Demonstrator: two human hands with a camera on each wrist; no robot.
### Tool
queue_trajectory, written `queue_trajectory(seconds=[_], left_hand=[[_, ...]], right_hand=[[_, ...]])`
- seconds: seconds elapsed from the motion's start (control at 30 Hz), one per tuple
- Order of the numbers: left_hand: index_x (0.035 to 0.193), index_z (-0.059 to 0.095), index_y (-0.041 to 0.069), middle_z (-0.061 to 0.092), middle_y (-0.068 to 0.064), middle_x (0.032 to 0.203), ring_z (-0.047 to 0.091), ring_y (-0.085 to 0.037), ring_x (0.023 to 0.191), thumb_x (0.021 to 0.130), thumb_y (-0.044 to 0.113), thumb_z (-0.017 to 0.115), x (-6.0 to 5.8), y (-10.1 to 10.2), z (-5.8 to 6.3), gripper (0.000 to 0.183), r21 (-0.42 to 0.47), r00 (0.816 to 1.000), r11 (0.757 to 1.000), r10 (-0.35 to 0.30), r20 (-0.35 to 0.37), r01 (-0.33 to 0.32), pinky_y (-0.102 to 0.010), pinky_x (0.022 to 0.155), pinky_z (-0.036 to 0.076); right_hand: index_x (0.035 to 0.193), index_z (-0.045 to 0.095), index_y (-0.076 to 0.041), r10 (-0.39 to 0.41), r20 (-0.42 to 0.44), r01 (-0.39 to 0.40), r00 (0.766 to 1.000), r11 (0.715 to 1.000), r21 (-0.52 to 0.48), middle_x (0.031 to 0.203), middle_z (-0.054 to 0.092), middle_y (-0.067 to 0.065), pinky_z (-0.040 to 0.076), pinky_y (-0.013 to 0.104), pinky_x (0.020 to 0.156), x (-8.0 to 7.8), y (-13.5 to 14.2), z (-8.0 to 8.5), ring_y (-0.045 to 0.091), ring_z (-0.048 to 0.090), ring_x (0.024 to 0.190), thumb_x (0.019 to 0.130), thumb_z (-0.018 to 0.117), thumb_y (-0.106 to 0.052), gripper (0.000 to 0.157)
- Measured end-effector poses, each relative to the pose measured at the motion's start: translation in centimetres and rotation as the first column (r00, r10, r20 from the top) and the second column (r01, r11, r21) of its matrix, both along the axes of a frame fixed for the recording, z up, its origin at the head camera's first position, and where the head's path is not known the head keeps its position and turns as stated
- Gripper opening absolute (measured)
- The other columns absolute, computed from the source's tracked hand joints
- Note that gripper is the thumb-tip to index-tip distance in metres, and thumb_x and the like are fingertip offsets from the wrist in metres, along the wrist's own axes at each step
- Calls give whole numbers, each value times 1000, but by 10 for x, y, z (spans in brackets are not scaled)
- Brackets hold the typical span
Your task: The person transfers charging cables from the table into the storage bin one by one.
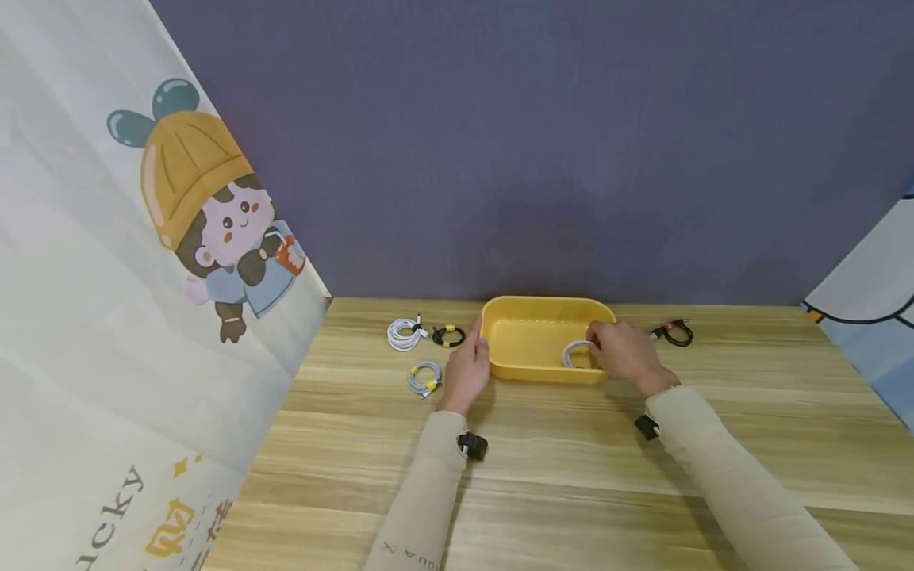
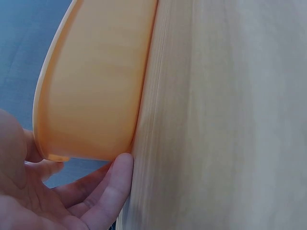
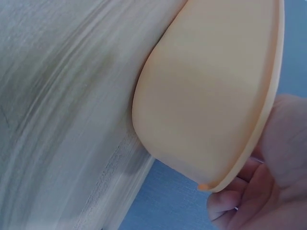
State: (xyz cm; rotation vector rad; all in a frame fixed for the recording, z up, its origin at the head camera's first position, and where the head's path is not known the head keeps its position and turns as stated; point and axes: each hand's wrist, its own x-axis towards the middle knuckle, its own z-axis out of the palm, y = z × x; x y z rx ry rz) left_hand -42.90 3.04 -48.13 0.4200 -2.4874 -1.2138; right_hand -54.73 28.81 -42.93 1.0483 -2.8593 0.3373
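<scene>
A yellow plastic bin stands on the wooden table against the dark backdrop. My left hand holds its left end, thumb at the rim and fingers along the outer wall; the left wrist view shows a fingertip low by the bin's base. Over the bin's right end reaches my right hand, its fingertips pinching a coiled grey-white cable inside. From the right wrist, the bin's outer wall hides most of that cable, and curled fingers show past the rim.
Left of the bin lie a white coiled cable, a black one with yellow ties and a grey one with yellow ties. A black cable with a pink tie lies right of my right hand. A printed curtain hangs at left.
</scene>
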Motion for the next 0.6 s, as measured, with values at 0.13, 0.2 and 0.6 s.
queue_trajectory(seconds=[0.13, 0.2, 0.6], left_hand=[[160, 37, 24, 63, -14, 142, 68, -45, 112, 111, 28, 38, 0, 0, 1, 49, 1, 1000, 1000, 7, 7, -7, -59, 96, 53], [160, 36, 25, 62, -14, 143, 68, -45, 112, 111, 28, 38, 0, 0, 1, 50, 3, 1000, 1000, 5, 13, -5, -59, 96, 53], [160, 37, 24, 69, -21, 129, 71, -42, 95, 111, 28, 39, 0, -2, -1, 50, -8, 1000, 1000, 2, 8, -2, -57, 87, 55]], right_hand=[[94, 72, -8, -2, 9, 2, 1000, 1000, 10, 70, 63, 0, 42, 32, 52, 0, -2, -1, 17, 52, 57, 94, 69, -14, 7], [93, 72, -9, -7, 16, 7, 1000, 1000, 21, 70, 64, 0, 42, 32, 52, -1, -3, 0, 17, 53, 58, 94, 69, -15, 7], [92, 72, -11, -5, 54, 1, 999, 997, 73, 73, 66, -1, 43, 33, 51, 0, -4, 3, 16, 55, 59, 95, 71, -20, 9]])
